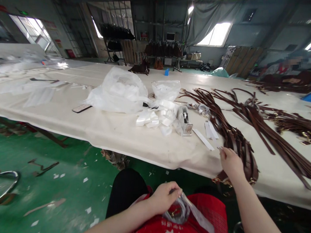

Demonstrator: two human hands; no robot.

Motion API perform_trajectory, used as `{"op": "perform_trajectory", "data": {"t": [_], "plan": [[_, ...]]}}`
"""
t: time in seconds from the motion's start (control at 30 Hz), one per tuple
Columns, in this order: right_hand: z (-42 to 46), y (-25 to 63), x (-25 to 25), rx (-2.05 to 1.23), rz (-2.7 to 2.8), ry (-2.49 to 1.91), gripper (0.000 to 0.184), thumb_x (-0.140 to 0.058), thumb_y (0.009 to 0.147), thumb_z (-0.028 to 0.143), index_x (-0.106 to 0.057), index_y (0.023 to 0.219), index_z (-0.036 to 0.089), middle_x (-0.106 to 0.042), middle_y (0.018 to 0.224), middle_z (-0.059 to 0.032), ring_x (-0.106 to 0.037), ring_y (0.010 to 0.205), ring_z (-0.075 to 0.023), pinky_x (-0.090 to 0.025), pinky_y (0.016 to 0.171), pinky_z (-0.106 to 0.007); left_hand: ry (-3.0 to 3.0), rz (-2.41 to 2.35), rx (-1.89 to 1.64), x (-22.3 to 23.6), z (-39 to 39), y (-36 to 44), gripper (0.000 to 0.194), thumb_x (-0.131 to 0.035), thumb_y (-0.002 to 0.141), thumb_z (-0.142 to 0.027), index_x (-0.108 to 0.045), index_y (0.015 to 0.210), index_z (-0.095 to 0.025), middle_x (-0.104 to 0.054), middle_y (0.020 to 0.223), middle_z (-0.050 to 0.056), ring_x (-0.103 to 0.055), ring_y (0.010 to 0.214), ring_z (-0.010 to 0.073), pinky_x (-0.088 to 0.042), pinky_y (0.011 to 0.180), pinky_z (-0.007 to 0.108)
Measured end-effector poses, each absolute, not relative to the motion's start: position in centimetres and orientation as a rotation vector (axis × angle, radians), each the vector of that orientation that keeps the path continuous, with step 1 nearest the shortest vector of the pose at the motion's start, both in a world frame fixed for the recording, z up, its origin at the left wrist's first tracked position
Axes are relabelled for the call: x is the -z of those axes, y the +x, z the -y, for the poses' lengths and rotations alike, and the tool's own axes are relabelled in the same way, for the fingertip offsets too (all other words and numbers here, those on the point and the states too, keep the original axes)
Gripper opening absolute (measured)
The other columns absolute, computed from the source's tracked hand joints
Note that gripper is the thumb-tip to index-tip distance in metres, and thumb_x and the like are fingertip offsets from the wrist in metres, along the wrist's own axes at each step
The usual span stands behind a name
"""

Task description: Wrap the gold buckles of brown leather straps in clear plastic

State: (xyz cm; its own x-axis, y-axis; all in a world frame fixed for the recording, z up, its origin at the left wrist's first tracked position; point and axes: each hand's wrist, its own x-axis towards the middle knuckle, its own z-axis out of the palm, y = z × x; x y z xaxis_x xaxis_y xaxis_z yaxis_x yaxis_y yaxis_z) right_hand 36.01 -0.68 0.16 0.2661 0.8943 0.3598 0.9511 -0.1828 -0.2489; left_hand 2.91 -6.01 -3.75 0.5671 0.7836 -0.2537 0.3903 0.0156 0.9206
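Note:
Over my lap, my left hand point(167, 197) is closed on a coiled strap point(184, 211) wrapped in translucent film. A pale strip of film point(201, 216) trails from the coil towards the lower right. My right hand point(231, 161) is pinched closed at the table's front edge, with a tiny pale piece at its fingertips, too small to name. Beside it lies a bundle of brown leather straps point(232, 137) with metal fittings. White paper strips point(210, 130) are just beyond that hand. A tape dispenser point(186, 120) stands further left.
On the cream-covered table point(115, 139) are loops of white ribbon point(158, 116), clear plastic bags point(120, 90), a phone-like flat object point(82, 108) and more brown straps point(269, 132). Another person point(284, 69) sits at the far right. Scraps litter the green floor point(78, 175).

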Motion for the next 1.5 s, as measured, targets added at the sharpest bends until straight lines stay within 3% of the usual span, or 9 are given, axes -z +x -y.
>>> {"op": "perform_trajectory", "data": {"t": [0.1,0.23,0.33,0.5,0.63,0.7,0.83,1.13,1.5], "plan": [[2.7,35.5,-1.8,0.018,1.669,-1.989,0.034,-0.046,0.097,0.040,-0.073,0.096,0.019,-0.075,0.096,-0.0097,-0.070,0.088,-0.0258,-0.053,0.075,-0.032,1.534,-0.994,-0.386,3.8,5.8,2.9,0.045,-0.047,0.093,-0.055,-0.072,0.090,-0.018,-0.070,0.086,0.005,-0.062,0.077,0.0194,-0.046,0.069,0.026],[6.3,33.8,-4.4,-0.259,1.815,-1.686,0.029,-0.061,0.092,0.047,-0.073,0.081,0.024,-0.070,0.073,-0.0021,-0.066,0.068,-0.0199,-0.050,0.061,-0.028,1.425,-1.001,-0.344,4.1,5.6,3.1,0.062,-0.038,0.092,-0.068,-0.072,0.096,-0.016,-0.071,0.082,0.005,-0.057,0.058,0.0161,-0.043,0.055,0.025],[8.5,32.2,-6.1,-0.404,1.951,-1.475,0.016,-0.066,0.092,0.036,-0.075,0.085,0.025,-0.068,0.074,-0.0024,-0.065,0.066,-0.0185,-0.051,0.061,-0.028,1.420,-0.997,-0.362,4.2,5.6,3.5,0.060,-0.041,0.091,-0.068,-0.072,0.093,-0.017,-0.072,0.084,0.004,-0.061,0.067,0.0172,-0.046,0.064,0.025],[10.7,30.8,-7.7,-0.589,2.039,-1.428,0.012,-0.062,0.094,0.032,-0.071,0.090,0.026,-0.071,0.100,-0.0077,-0.068,0.090,-0.0226,-0.054,0.080,-0.031,1.424,-0.995,-0.362,4.3,5.6,3.6,0.056,-0.042,0.092,-0.064,-0.072,0.093,-0.017,-0.071,0.085,0.004,-0.062,0.074,0.0187,-0.047,0.069,0.026],[11.9,30.8,-8.4,-0.880,2.083,-1.491,0.017,-0.054,0.097,0.036,-0.069,0.093,0.028,-0.072,0.080,-0.0035,-0.068,0.070,-0.0194,-0.054,0.065,-0.027,1.432,-1.007,-0.358,4.7,5.6,3.5,0.048,-0.047,0.091,-0.061,-0.069,0.088,-0.018,-0.070,0.089,0.005,-0.061,0.077,0.0190,-0.046,0.069,0.026],[12.3,30.9,-8.5,-0.945,2.115,-1.452,0.018,-0.054,0.097,0.036,-0.071,0.094,0.028,-0.073,0.081,-0.0036,-0.067,0.069,-0.0193,-0.053,0.064,-0.027,1.408,-1.017,-0.334,5.0,5.6,3.5,0.050,-0.042,0.092,-0.062,-0.066,0.087,-0.018,-0.068,0.081,0.005,-0.058,0.065,0.0166,-0.044,0.059,0.025],[12.9,30.8,-8.3,-1.017,2.209,-1.462,0.024,-0.055,0.096,0.035,-0.066,0.077,0.025,-0.065,0.066,-0.0009,-0.060,0.060,-0.0165,-0.045,0.059,-0.026,1.378,-1.029,-0.277,5.2,5.7,3.4,0.057,-0.033,0.093,-0.065,-0.064,0.094,-0.017,-0.061,0.067,0.001,-0.050,0.047,0.0132,-0.039,0.046,0.023],[13.1,26.9,-9.2,-0.890,2.523,-1.572,0.021,-0.052,0.090,0.020,-0.051,0.069,0.020,-0.057,0.062,0.0023,-0.048,0.056,-0.0124,-0.031,0.055,-0.026,1.449,-1.040,-0.204,3.9,5.5,3.1,0.056,-0.032,0.095,-0.063,-0.063,0.101,-0.018,-0.068,0.077,0.002,-0.054,0.047,0.0130,-0.038,0.044,0.022],[12.9,24.1,-9.8,-0.744,2.591,-1.463,0.020,-0.051,0.092,0.017,-0.061,0.076,0.022,-0.063,0.067,0.0005,-0.058,0.061,-0.0149,-0.037,0.061,-0.027,1.476,-1.032,-0.187,3.9,5.4,3.0,0.053,-0.030,0.097,-0.059,-0.064,0.103,-0.018,-0.071,0.080,0.003,-0.062,0.054,0.0155,-0.042,0.049,0.022]]}}
